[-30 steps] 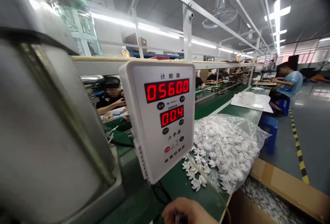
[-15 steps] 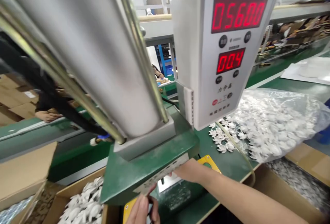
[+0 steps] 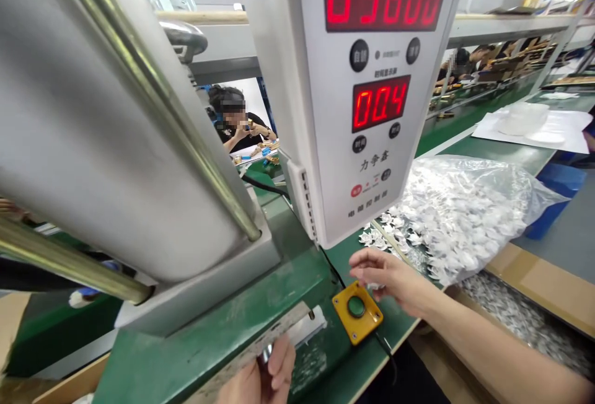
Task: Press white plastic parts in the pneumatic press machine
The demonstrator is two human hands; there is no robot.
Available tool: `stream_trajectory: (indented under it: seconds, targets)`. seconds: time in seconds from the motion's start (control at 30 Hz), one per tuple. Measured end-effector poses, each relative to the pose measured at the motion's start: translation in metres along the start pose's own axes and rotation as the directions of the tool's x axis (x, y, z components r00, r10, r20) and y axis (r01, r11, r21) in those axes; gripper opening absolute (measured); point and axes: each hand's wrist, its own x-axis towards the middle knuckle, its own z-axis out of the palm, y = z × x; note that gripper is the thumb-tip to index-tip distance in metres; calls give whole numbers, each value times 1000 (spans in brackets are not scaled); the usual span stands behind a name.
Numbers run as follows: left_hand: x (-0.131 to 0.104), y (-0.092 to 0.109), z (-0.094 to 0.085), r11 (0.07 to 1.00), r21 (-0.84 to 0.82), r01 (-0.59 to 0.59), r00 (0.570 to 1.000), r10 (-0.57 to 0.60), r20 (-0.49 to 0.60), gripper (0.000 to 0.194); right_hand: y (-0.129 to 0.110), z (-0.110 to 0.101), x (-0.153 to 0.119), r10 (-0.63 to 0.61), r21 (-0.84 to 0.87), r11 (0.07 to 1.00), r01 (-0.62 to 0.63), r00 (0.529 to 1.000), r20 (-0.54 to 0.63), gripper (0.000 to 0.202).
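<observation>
Silvery-grey metal makes up the thick cylinder [image 3: 116,144], which slants beside brass-coloured rods [image 3: 186,144] up and to the left of the left hand [image 3: 267,370]. Its pale foot sits on a long green block [image 3: 186,345], whose lower edge is just above that hand. Beneath both hands is the green bench [image 3: 346,364]. Up and to the left of the right hand [image 3: 393,277] hangs a white box-shaped counter [image 3: 334,144], its red digits reading 05600 and 00.4.

Beyond the right hand, a clear plastic bag [image 3: 469,212] of white petal-shaped pieces lies on the bench, above an open brown cardboard box [image 3: 525,280]. A person in a black top [image 3: 246,128] is seen far beyond the left hand.

The right hand is in the air, its fingers loosely curled; I cannot tell whether it grips the pale bit under them. Just below and left of its fingertips is a square yellow box [image 3: 369,318] with a round green button [image 3: 356,306]. A flat pale metal plate [image 3: 309,329] lies near the left hand's fingertips. The left hand is closed round a small shiny metal piece [image 3: 266,353], which shows at the fingers' upper edge.
</observation>
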Motion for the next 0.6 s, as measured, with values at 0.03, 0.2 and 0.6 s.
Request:
stream_trajectory:
  seconds: [0.03, 0.2, 0.6]
  targets:
    - [3, -1, 5, 996, -86, 3, 1000, 0, 30, 11, 7, -7, -1, -2, -87, 996, -3, 999, -49, 26]
    - [13, -6, 11, 935, -349, 62, 981, 8, 195, 16, 32, -22, -7, -102, -586, 808, -70, 961, -255, 23]
    - [-12, -1, 3, 980, 122, -156, 987, 159, -17, 25, 43, -21, -9, -256, -838, 543, 47, 960, -112, 24]
